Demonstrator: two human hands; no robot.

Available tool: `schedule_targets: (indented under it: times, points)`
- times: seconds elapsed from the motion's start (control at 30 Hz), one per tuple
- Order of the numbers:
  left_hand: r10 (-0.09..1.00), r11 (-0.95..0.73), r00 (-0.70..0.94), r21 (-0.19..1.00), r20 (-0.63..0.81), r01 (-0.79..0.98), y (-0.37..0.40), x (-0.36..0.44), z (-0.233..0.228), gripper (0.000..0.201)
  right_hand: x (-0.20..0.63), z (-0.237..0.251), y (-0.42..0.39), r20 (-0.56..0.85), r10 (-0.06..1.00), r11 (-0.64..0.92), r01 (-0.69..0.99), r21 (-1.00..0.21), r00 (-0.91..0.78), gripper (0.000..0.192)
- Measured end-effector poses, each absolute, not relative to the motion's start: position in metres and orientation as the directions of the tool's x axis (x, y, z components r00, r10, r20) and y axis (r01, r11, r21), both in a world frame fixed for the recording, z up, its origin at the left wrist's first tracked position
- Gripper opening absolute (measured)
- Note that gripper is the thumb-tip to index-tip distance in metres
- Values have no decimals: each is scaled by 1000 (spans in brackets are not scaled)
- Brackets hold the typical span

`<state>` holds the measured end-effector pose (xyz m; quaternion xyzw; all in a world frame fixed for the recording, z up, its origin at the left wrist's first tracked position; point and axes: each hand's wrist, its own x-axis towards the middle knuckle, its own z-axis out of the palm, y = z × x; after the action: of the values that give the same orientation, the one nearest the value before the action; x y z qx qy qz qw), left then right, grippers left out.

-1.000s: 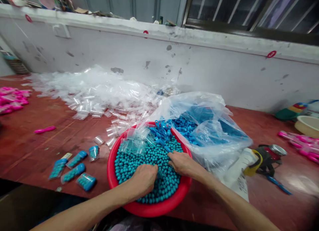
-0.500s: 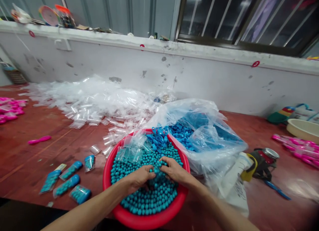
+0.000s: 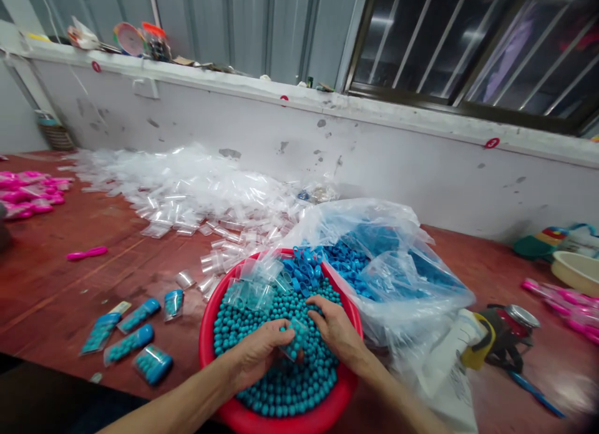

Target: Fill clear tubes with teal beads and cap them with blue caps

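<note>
A red basin [image 3: 206,334] full of round teal beads [image 3: 285,403] stands before me. My left hand [image 3: 262,352] is closed on a small clear plastic sleeve [image 3: 296,339] with teal beads in it, held above the heap. To its right, my right hand [image 3: 337,331] hovers over the beads with its fingers bent and apart, separate from the sleeve. I see nothing held in it, though its inner side is partly hidden. Empty clear sleeves [image 3: 253,290] and blue caps [image 3: 304,269] lie at the back of the basin, on the beads.
Several bead-filled sleeves with blue ends [image 3: 135,315] lie on the red table [image 3: 154,272] at left. Behind is a large heap of clear sleeves [image 3: 187,178]. A plastic bag of blue parts [image 3: 397,284] stands right of the basin, beside a lidded jar [image 3: 521,315]. Pink pieces [image 3: 28,194] lie far left.
My right hand has drawn away from the sleeve to the right, and its fingers have parted. The sleeve stays in my left hand. The camera view has shifted slightly.
</note>
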<state>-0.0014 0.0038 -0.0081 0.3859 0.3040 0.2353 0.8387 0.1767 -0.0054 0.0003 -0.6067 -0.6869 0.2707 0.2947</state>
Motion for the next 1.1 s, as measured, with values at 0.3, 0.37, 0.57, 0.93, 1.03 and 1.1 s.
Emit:
schedule_targets:
  times: [0.3,0.37,0.57,0.93,1.03,1.1]
  points:
    - [777,453,506,891,-373,-39,5,-5,-5,28,166,9,-17,-18,961,122,483,-867,-275,19]
    - [813,339,501,941,-299,12,7,-6,-6,28,164,5,-19,-141,949,-50,309,-950,-281,16]
    - [781,199,601,980,-169,18,3,-2,-15,29,170,10,-11,-264,903,-131,368,-920,-339,12]
    - [751,483,560,869,-350,-105,3,-4,-10,37,158,-4,37,10,997,76,986,-147,-75,9]
    - [779,450,524,889,-345,-82,2,-3,-9,32,160,0,22,6,994,105,980,-167,-105,16]
    - [794,428,501,902,-343,-60,1,-2,-7,31,160,5,9,-14,988,149,962,-229,-157,21]
